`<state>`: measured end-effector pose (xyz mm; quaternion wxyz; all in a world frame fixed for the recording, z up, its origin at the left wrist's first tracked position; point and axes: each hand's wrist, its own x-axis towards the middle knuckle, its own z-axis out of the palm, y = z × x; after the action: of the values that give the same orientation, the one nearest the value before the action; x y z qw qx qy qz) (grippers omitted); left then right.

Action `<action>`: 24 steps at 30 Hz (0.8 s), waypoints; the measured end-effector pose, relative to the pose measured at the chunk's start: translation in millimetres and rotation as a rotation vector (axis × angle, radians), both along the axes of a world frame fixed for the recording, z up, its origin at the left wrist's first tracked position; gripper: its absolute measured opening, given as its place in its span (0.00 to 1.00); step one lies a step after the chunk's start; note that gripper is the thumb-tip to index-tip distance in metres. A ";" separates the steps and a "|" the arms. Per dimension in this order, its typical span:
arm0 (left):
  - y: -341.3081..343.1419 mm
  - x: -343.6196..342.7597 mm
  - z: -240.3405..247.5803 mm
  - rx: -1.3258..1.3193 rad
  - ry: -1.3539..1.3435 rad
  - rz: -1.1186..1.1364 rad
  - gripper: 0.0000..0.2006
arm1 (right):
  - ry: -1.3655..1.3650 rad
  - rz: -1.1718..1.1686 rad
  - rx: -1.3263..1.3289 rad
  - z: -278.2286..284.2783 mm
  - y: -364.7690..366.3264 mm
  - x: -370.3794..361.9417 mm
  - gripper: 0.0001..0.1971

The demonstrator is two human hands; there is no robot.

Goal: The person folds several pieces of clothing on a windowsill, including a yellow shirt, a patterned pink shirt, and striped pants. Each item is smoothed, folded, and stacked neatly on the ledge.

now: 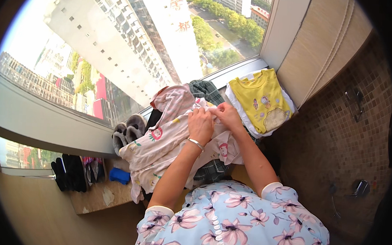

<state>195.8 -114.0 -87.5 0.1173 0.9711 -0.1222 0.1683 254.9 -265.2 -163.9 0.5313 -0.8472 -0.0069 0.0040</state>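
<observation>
Pale pink garment: spread near the window, partly over dark plaid cloth
Left hand: fingers bent, clamped on its upper part
Right hand: pinching the same fabric — just beside the left
Yellow shirt: folded, to the right — white cloth beneath
Grey slippers: left, beside the garment

I make out a pale-blue top with pink, dark-centred flowers, white-edged short sleeves, white buttons and a silver bangle.
</observation>
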 end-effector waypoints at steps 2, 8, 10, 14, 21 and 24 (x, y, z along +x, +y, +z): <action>2.1 -4.9 -3.9 -0.088 -0.012 -0.017 0.08 | 0.092 0.063 0.174 5.5 1.1 2.9 0.16; 18.1 -35.3 20.9 -0.494 0.009 -0.286 0.07 | -0.015 0.079 0.306 62.3 -26.4 -54.9 0.11; 26.1 -39.6 11.4 -0.481 0.088 -0.341 0.07 | 0.110 0.140 0.349 48.9 -40.8 -70.3 0.12; 28.0 -39.4 9.0 -0.487 0.188 -0.397 0.07 | 0.343 0.081 0.510 29.2 -48.6 -59.1 0.25; 33.4 -40.2 16.9 -0.504 0.362 -0.435 0.06 | 0.446 0.140 0.496 9.8 -27.8 -15.5 0.20; 34.5 -40.1 25.9 -0.616 0.374 -0.375 0.06 | 0.189 0.109 0.450 11.6 -24.3 -19.9 0.14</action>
<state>155.7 -79.5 -61.6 0.4516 0.8653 -0.2176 -0.0069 235.0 -289.5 -152.3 0.7040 -0.7016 -0.0035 0.1100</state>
